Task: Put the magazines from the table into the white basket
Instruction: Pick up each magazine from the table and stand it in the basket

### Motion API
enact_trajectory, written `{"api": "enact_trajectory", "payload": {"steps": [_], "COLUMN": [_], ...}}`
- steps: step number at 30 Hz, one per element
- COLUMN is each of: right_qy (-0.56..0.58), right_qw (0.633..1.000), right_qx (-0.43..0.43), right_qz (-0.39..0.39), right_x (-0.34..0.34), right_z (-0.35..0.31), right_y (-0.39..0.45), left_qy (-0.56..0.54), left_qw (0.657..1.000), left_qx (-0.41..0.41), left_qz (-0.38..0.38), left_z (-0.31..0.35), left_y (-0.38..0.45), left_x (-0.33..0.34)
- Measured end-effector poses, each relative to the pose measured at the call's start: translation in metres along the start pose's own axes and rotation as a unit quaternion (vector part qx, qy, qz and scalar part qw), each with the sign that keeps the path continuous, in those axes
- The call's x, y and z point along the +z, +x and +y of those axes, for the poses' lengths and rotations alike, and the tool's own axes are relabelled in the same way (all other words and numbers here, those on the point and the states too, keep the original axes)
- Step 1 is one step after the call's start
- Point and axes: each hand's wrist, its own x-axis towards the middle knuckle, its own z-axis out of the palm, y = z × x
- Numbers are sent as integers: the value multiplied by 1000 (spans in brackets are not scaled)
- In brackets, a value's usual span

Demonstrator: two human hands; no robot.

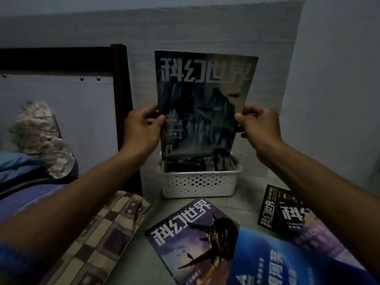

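A dark-covered magazine (202, 103) stands upright with its lower edge inside the white basket (198, 183), which already holds other magazines. The basket sits on a pale bench (148, 262) against a grey wall, a bed to its left. Nearer than the basket lie a purple magazine (191, 237) and a blue magazine (273, 262). The left hand (141, 130) and right hand (260, 128) pinch the upright magazine's side edges.
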Motion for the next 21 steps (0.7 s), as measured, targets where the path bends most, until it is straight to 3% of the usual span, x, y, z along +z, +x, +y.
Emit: {"api": "enact_trajectory", "payload": {"steps": [7,12,15,19,21], "right_qy": [-26,-41,-63,-43,-77], "right_qw": [994,987,983,981,973], "right_qx": [104,151,164,155,119], "right_qz": [-31,-24,-50,-108,-182], "right_x": [37,46,38,0,-34], "right_z": [78,111,119,94,78], "right_y": [24,30,24,-4,-32], "left_qy": [6,87,97,75,105], "left_qw": [992,989,986,987,990], "left_qx": [-125,-122,-130,-144,-96], "left_qz": [7,-2,31,19,4], "left_z": [-85,-112,-114,-97,-85], "left_y": [7,-8,-14,-36,-59], "left_x": [33,39,44,44,41]}}
